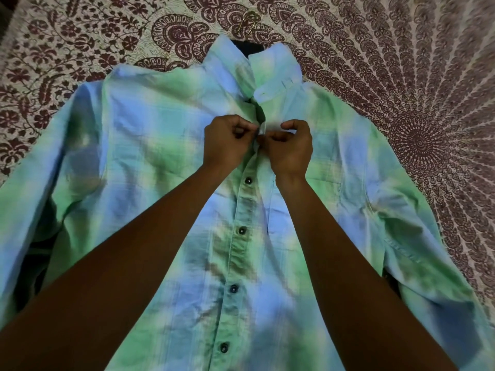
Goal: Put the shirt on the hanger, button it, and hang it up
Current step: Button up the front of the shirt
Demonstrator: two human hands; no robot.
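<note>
- now pinching the shirt's front edges high on the chest with left hand (225, 141) and right hand (290, 148), both curled tight, one edge apiece, fingertips almost touching at the placket (261, 133).
- probably pushing a button through its hole; cannot tell for sure, hidden under the fingers.
- kept close together, seemingly to line up hole and button and hold the cloth taut between them.
- just below, four dark buttons (248, 180) fastened down the placket, so likely near the last of the buttoning.
- just above, open at the neck, with collar (278, 76) turned up and unfastened.
- shirt (120, 162) spread flat, front up, sleeves out to both sides, presumably to keep the fabric steady.
- hanger (247, 22) tucked inside, hook and dark neck poking out past the collar.
- all laid on a patterned bedspread (401, 89); not yet hung up.
</note>
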